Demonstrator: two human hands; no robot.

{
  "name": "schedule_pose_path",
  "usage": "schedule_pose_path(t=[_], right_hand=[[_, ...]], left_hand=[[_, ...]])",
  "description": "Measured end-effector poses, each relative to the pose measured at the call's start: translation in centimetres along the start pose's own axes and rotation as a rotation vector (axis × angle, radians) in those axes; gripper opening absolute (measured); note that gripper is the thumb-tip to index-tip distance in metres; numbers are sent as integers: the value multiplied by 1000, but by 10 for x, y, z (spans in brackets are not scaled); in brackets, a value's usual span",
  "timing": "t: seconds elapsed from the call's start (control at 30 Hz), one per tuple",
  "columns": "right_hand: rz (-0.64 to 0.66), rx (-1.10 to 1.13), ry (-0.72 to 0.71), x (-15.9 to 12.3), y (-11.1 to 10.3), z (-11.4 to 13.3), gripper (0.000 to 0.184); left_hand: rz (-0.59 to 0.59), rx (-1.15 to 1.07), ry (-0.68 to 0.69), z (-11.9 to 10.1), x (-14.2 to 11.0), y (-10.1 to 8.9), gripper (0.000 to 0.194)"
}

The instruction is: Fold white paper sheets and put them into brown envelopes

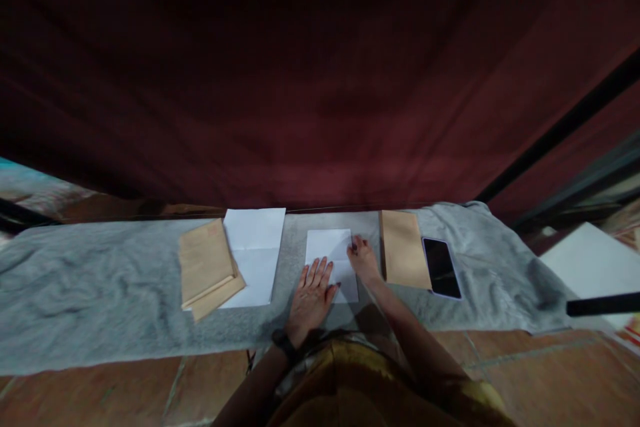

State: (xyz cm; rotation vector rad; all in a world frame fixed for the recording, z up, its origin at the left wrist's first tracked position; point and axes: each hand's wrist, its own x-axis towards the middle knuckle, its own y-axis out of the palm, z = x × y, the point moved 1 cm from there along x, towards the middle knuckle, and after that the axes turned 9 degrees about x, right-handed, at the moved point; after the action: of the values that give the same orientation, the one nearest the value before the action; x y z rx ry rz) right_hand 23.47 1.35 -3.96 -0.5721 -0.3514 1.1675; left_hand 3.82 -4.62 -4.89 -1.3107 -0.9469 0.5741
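A folded white sheet of paper [326,242] lies in front of me on a grey cloth, a crease running across it. My left hand [314,290] is open, its fingers spread flat on the lower part of the sheet, with a dark band on the wrist. At the sheet's right edge, my right hand [363,258] has its fingers curled in and closed on the paper's border. Just right of that hand rests a stack of brown envelopes [406,247].
Larger white sheets [255,240] lie to the left, partly under several brown envelopes [206,257]. A phone [442,268] with a dark screen touches the right envelope stack. The grey cloth [110,280] covers a narrow surface, with a dark red curtain [330,113] behind it.
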Motion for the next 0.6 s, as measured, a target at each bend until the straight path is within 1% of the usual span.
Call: schedule_pose_path(t=[0.1, 0.17, 0.23, 0.27, 0.33, 0.47, 0.53, 0.6], right_hand=[[6, 84, 30, 15, -1, 2, 32], [23, 155, 24, 17, -3, 2, 23], [39, 231, 1, 17, -6, 5, 14], [44, 271, -15, 16, -8, 8, 14], [43, 356, -56, 15, -14, 16, 20], [18, 511, -126, 17, -33, 42, 33], [1, 588, -178, 17, -44, 54, 34], [7, 668, -277, 12, -52, 62, 28]], left_hand=[[-2, -26, 3, 0, -1, 1, 54], [-10, -68, -6, 1, -1, 0, 56], [-38, -134, -47, 3, -1, -1, 59], [-62, -178, -88, 4, -2, -2, 60], [-130, -288, -210, 9, -3, -1, 62], [-277, -523, -467, 20, -9, 6, 64], [-325, -595, -527, 25, -12, 11, 63], [-350, -637, -539, 29, -15, 15, 62]])
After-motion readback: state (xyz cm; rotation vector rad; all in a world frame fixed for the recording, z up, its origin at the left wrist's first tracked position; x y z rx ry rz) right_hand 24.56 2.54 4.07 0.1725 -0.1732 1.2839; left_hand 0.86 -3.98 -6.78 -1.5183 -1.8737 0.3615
